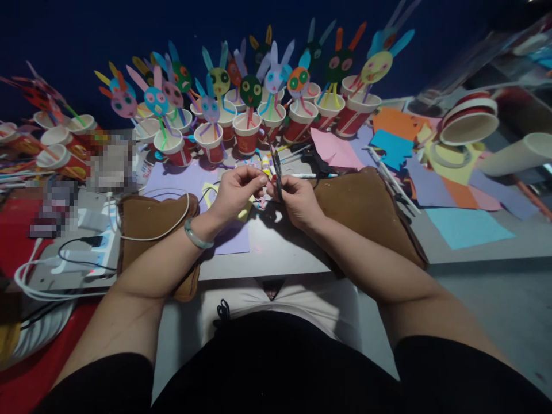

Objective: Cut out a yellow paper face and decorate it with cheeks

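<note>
My right hand (301, 202) grips a pair of dark scissors (276, 163), their blades pointing up and away from me. Close beside it, my left hand (236, 192) has thumb and forefinger pinched together near the scissors. Whatever sits in that pinch is too small to make out; a tiny red bit shows between the two hands. Beneath and behind the hands lie small paper scraps (259, 203), a glue stick (266, 165) with a yellow label and a white marker (311, 175). Purple paper (232, 238) is spread under my left wrist.
Red-and-white paper cups (246, 133) with paper rabbit faces on straws line the back. Brown cushions (357, 210) lie under both forearms. A power strip (103, 244) with cables is at left. Coloured paper (468, 225), a tape roll (451, 154) and stacked cups (470, 123) are at right.
</note>
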`<control>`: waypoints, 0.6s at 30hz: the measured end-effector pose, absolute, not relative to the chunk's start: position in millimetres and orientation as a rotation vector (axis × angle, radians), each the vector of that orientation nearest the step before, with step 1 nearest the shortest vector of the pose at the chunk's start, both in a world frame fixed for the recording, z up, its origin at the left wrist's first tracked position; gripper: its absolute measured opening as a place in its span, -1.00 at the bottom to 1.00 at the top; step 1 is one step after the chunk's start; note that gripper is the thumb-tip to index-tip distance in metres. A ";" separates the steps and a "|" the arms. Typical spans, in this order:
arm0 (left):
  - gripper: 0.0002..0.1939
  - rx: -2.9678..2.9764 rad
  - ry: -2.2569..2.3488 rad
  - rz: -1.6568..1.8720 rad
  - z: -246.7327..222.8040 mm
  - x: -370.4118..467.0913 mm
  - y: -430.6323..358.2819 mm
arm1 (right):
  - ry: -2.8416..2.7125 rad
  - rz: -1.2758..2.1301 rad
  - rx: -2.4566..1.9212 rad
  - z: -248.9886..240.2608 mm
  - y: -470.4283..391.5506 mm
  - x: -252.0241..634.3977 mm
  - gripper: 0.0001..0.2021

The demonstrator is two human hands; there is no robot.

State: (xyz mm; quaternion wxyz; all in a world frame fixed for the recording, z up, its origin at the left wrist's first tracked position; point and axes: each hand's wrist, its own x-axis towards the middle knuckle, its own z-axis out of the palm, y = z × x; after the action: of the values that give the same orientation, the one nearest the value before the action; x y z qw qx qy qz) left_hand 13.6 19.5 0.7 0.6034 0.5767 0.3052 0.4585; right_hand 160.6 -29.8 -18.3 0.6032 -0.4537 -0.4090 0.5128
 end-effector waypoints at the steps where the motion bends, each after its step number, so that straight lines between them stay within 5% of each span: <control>1: -0.62 1.342 0.704 1.069 0.4 13.3 19.9 | -0.945 1.189 -1.049 -18.5 -29.7 160.4 -0.59; 18: -0.74 1.303 0.672 0.967 1.1 11.8 16.2 | -0.947 1.221 -1.020 -16.8 -30.4 159.8 -0.58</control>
State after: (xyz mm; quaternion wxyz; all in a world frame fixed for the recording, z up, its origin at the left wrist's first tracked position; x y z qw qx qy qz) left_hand 11.8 16.2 1.1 0.6385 0.5710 0.2945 0.4238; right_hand 159.8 -30.4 -16.8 0.6014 -0.4402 -0.4086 0.5268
